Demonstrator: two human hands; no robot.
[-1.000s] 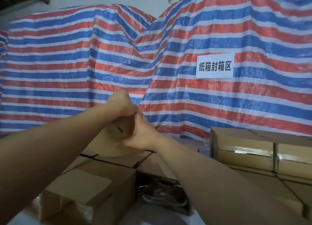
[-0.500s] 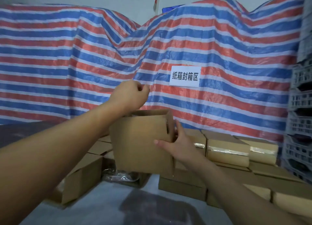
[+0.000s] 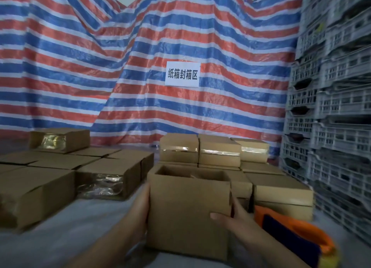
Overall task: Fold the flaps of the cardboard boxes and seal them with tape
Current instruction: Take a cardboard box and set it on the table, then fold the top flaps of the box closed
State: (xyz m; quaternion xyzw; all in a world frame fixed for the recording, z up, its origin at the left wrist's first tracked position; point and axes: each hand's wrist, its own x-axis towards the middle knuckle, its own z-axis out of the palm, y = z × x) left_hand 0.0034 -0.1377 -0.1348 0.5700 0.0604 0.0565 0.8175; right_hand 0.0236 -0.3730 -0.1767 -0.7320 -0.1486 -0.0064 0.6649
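Note:
An open-topped cardboard box (image 3: 188, 211) stands upright in front of me on the grey surface, its top flaps folded inward. My left hand (image 3: 140, 213) lies flat against its left side. My right hand (image 3: 232, 217) grips its right side, thumb across the front face. An orange and blue tape dispenser (image 3: 297, 239) lies just right of my right arm. Taped boxes (image 3: 218, 153) are stacked behind the held box, and more cardboard boxes (image 3: 108, 177) sit to the left.
A red, white and blue striped tarp (image 3: 140, 66) with a white paper sign (image 3: 182, 74) hangs behind everything. Grey plastic crates (image 3: 331, 107) are stacked high along the right edge. Bare grey surface (image 3: 60, 237) shows at the lower left.
The box came from the left pile, where both hands held it raised, down and toward me onto the surface. My view swung right, bringing the crates and tape dispenser into sight.

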